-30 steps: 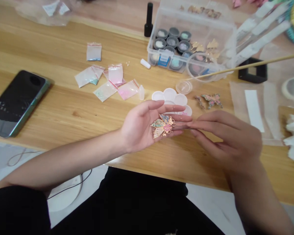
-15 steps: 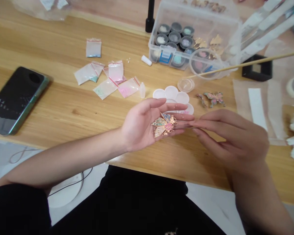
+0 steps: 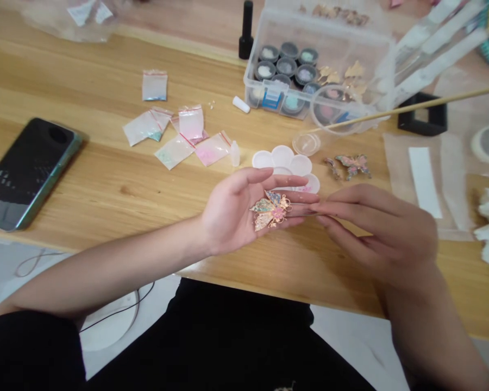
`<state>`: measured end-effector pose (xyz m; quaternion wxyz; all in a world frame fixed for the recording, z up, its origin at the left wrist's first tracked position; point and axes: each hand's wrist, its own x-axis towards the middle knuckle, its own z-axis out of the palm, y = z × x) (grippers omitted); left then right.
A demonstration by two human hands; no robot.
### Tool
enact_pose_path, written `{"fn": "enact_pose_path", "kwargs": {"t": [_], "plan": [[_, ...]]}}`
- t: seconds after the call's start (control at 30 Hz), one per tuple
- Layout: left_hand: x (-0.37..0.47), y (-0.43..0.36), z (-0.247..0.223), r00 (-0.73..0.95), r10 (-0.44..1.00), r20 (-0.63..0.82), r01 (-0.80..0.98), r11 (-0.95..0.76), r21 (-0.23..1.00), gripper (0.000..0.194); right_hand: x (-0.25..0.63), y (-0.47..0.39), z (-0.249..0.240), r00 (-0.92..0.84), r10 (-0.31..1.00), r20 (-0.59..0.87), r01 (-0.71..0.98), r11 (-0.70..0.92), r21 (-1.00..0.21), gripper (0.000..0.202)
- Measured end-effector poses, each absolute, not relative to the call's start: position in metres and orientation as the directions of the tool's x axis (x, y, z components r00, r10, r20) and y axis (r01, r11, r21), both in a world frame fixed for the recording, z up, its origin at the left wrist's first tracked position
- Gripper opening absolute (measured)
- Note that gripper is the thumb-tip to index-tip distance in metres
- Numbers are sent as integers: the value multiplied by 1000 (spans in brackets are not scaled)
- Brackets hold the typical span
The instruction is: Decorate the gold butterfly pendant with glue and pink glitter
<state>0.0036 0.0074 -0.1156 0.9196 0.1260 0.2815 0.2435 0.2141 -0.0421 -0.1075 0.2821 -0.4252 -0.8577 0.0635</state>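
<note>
A gold butterfly ornament (image 3: 271,210) with blue, green, white and pink parts lies on the open palm of my left hand (image 3: 244,209), whose fingers are stretched out, palm up. My right hand (image 3: 381,233) pinches the thin metal stem that runs from the butterfly to the right. Just behind my left fingertips is a white flower-shaped palette (image 3: 282,157) with pink bits in one well. Another coloured butterfly (image 3: 354,164) and a small piece beside it rest on the table behind my right hand.
A clear box (image 3: 285,106) of small pots and gold pieces stands at the back, with a thin stick (image 3: 415,105) to its right. Several small bags (image 3: 191,124) and a tiny bottle (image 3: 235,153) are left of centre. A phone (image 3: 28,174) lies far left.
The view has shifted slightly, so the table items sit a little differently in it. Both hands keep nearly the same pose, with the butterfly still on my left palm.
</note>
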Motion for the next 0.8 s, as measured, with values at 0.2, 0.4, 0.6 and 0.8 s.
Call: {"fn": "enact_pose_path", "kwargs": {"t": [0.2, 0.4, 0.6, 0.8], "plan": [[2, 8, -118, 742, 516, -428, -374, 849, 374, 43, 215, -44, -107, -463, 764, 450, 684, 630, -367, 21], [2, 8, -118, 739, 509, -442, -373, 855, 360, 42, 215, -45, -107, -457, 765, 454, 696, 626, -353, 22], [2, 8, -122, 759, 506, -410, -383, 856, 347, 41, 214, -44, -108, -463, 757, 461, 703, 630, -328, 20], [0, 7, -124, 779, 506, -371, -386, 853, 353, 42, 215, -45, -109, -470, 759, 450, 704, 630, -328, 16]]}}
